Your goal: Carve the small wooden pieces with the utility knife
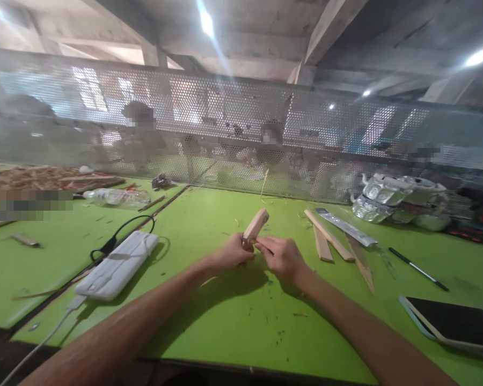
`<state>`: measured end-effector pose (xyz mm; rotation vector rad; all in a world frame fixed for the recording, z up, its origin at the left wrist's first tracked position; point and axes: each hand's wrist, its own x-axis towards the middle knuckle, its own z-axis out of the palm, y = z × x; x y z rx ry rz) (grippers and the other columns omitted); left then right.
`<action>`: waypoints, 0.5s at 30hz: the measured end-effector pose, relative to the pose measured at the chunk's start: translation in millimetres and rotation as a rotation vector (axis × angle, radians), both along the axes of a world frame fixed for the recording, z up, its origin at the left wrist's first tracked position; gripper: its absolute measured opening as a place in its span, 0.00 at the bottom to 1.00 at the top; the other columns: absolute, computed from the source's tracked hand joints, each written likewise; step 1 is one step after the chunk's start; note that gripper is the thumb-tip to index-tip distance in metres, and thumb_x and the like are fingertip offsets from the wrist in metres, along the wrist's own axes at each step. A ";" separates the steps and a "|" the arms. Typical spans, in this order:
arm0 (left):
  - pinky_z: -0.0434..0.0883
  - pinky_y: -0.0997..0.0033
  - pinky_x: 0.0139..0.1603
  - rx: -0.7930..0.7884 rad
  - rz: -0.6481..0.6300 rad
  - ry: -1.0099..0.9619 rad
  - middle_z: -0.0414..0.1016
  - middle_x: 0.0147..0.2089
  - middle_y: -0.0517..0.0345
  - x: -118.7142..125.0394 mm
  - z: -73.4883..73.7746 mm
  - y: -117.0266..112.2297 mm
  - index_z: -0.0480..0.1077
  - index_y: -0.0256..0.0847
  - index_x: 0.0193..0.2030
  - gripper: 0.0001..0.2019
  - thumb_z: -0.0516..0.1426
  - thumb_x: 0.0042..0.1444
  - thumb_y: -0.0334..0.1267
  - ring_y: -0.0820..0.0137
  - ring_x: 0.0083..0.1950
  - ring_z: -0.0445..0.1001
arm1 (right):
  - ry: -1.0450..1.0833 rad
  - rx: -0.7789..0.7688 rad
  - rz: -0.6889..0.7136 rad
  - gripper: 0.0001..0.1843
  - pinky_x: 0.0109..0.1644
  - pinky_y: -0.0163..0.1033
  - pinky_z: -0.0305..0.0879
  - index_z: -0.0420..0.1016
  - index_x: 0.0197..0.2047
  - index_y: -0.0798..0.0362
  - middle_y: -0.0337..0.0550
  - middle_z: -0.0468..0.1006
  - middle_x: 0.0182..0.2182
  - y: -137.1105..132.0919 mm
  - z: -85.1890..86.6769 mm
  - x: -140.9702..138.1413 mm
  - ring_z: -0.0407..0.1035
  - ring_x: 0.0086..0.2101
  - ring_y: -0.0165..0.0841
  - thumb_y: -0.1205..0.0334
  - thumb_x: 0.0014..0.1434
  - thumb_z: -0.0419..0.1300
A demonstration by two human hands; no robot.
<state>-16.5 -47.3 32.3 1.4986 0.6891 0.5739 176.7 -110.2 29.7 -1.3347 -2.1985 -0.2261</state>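
In the middle of the head view, my left hand [234,252] is closed round the lower end of a pale wooden block [256,224], which tilts up and to the right. A small shiny metal bit [247,242] shows at the left fingers; whether it is a ring or a tool part I cannot tell. My right hand [282,258] is closed, its fingertips pinched close against the base of the block. A small yellowish end shows at those fingertips, but what they hold is too small to make out. Both hands are just above the green table [225,332].
Left lies a white power bank [116,265] with a cable, and a plastic bottle [116,197]. Right are wooden strips [329,236], a ruler-like silver strip [346,227], a pen [418,269], a tablet-like device [459,321] and foil-like packages [398,195]. A perforated metal screen [225,107] stands behind.
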 end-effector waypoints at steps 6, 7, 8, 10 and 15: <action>0.65 0.77 0.25 0.009 0.003 0.046 0.68 0.26 0.68 -0.2 5.2 -0.7 0.74 0.34 0.37 0.05 0.67 0.57 0.28 0.80 0.24 0.64 | -0.054 0.035 -0.060 0.22 0.25 0.34 0.61 0.89 0.51 0.58 0.48 0.86 0.31 1.5 -1.2 -3.1 0.70 0.23 0.31 0.61 0.78 0.51; 0.65 0.77 0.25 -0.003 -0.010 0.029 0.69 0.27 0.68 0.0 6.9 -1.6 0.75 0.34 0.38 0.06 0.67 0.58 0.30 0.80 0.24 0.63 | -0.054 0.053 -0.064 0.22 0.26 0.34 0.62 0.88 0.51 0.58 0.48 0.86 0.31 1.6 -1.7 -3.7 0.71 0.24 0.31 0.61 0.78 0.51; 0.65 0.77 0.25 -0.012 -0.016 0.011 0.69 0.27 0.68 0.2 8.2 -2.3 0.75 0.34 0.38 0.06 0.68 0.58 0.30 0.80 0.24 0.63 | -0.048 0.068 -0.069 0.22 0.26 0.33 0.62 0.88 0.52 0.58 0.48 0.86 0.32 1.6 -2.5 -4.1 0.71 0.24 0.31 0.61 0.78 0.51; 0.65 0.77 0.24 -0.016 -0.012 -0.012 0.69 0.28 0.68 0.5 8.8 -2.5 0.74 0.34 0.38 0.06 0.66 0.58 0.28 0.80 0.23 0.63 | -0.035 0.089 -0.081 0.22 0.26 0.33 0.62 0.88 0.53 0.56 0.48 0.86 0.33 1.8 -4.4 -4.5 0.72 0.25 0.31 0.61 0.79 0.51; 0.64 0.78 0.23 0.001 0.015 -0.012 0.66 0.26 0.70 1.9 3.0 1.5 0.69 0.37 0.35 0.10 0.61 0.56 0.19 0.81 0.22 0.62 | -0.065 0.115 -0.106 0.22 0.27 0.34 0.60 0.87 0.55 0.58 0.49 0.86 0.34 3.3 -6.9 -2.9 0.71 0.25 0.31 0.61 0.78 0.51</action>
